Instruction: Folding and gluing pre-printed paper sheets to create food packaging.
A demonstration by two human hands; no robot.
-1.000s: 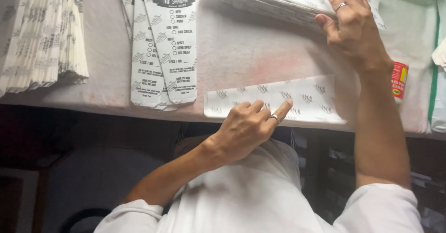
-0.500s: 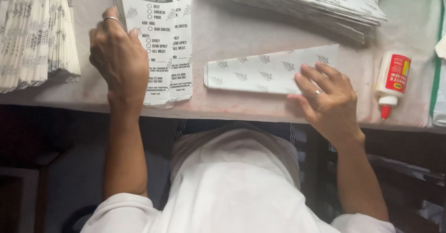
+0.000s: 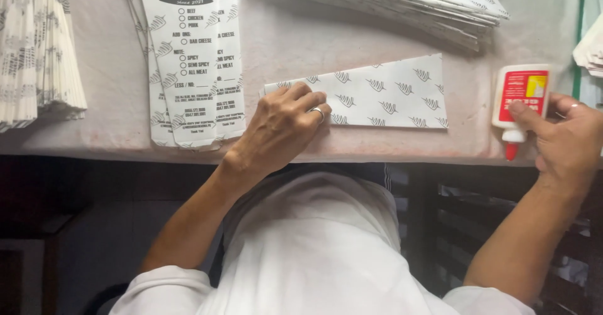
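A folded white paper piece (image 3: 389, 92) with a grey leaf pattern lies flat near the table's front edge. My left hand (image 3: 286, 123) presses its curled fingers down on the paper's left end. To the right a white glue bottle (image 3: 520, 98) with a red label and red tip lies on the table. My right hand (image 3: 565, 139) grips its lower part, index finger across the label.
Printed white paper sleeves (image 3: 191, 64) lie stacked left of the folded piece. Another stack of patterned sheets (image 3: 402, 1) sits at the back, and a thick pile of sheets (image 3: 38, 51) at the far left. The pale table (image 3: 301, 38) ends at a dark front edge.
My left hand moved from the printed sleeves to the folded paper's left end. My right hand left the folded paper and went right to the glue bottle.
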